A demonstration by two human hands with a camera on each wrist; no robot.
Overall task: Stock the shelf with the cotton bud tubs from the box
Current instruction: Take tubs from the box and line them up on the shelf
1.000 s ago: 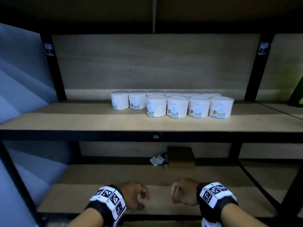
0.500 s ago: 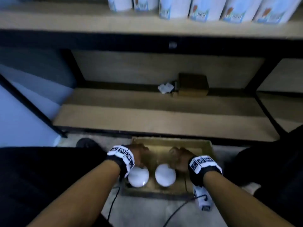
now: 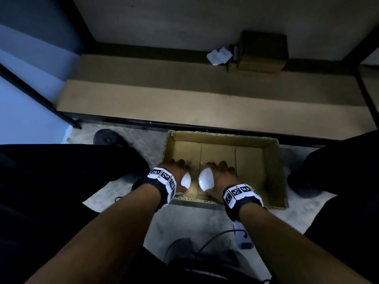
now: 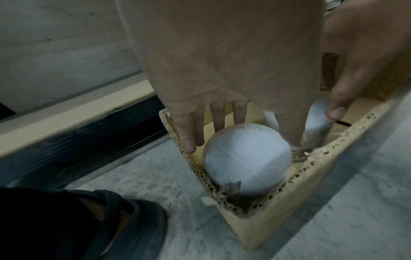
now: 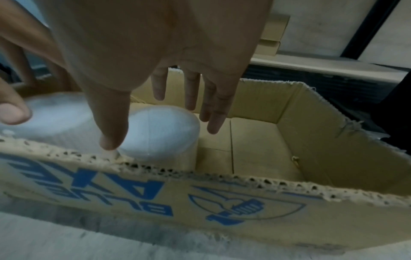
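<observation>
Two cotton bud tubs stand upright side by side at the near-left corner of the cardboard box (image 3: 272, 160), which sits on the floor at 6 o'clock from the lower shelf (image 3: 184, 99). The left hand (image 3: 176, 173) reaches down over the left tub (image 4: 246, 158), fingers straight and spread, gripping nothing yet; the right hand (image 3: 223, 177) hovers likewise over the right tub (image 5: 160, 130), fingers extended and loose. To do this well, I would drop each palm lower, wrap fingers round the tub wall below the lid, squeeze evenly, then lift straight up clear of the ragged box edge
</observation>
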